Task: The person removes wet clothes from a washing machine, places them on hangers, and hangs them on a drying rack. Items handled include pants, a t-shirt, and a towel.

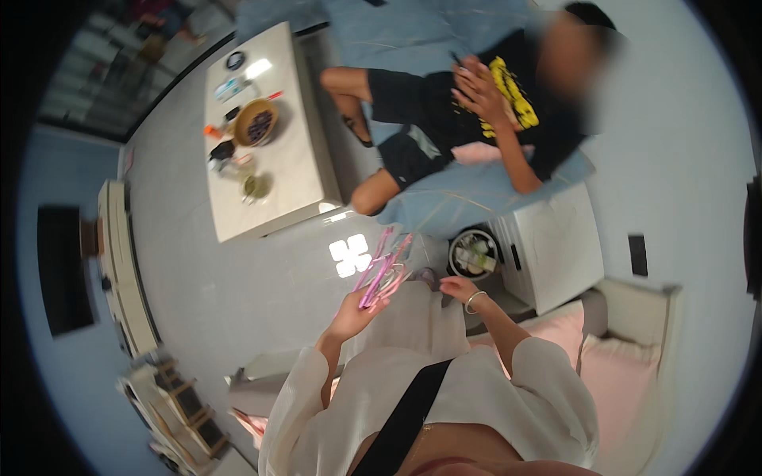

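Observation:
My left hand [355, 315] is closed round a bunch of thin pink, purple and pale clothes hangers [386, 274], which stick up and away from me, slightly blurred. My right hand [458, 289], with a bangle at the wrist, hangs apart from them. Its fingers are loosely bent and nothing shows in them. Just beyond that hand stands a round bin [475, 255] with rubbish inside.
Another person [508, 103] sits on a blue sofa [468, 194], holding a dark object. A coffee table [294, 170] bears a brown bowl [255, 123] and jars. Right of the bin is a white cabinet [556, 246]. Pink cushions [619, 381] lie near me.

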{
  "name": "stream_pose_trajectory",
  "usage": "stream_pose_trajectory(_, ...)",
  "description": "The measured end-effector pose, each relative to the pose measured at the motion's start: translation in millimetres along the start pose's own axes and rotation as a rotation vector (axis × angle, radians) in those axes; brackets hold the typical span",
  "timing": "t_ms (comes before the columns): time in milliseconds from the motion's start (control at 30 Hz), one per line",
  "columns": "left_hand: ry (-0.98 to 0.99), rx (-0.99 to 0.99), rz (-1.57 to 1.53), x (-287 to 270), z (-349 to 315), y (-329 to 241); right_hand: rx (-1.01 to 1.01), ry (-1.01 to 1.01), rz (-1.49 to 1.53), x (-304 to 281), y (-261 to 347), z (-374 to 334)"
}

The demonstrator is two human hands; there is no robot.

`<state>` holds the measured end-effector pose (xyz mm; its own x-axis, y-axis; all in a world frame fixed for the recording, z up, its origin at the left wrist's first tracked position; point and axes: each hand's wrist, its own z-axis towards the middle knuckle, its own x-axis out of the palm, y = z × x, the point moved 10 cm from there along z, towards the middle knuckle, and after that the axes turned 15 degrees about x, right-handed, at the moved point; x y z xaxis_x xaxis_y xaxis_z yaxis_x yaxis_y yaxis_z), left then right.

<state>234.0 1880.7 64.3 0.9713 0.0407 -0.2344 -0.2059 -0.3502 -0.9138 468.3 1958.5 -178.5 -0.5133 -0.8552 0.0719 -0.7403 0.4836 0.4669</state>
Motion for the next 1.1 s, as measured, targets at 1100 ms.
stream_pose_trajectory(1100,0.119,0.86,0.678,-181.1,-161.4,-33.5,-0.669,-0.264,-0.248,293.0,312.2,-94.9)
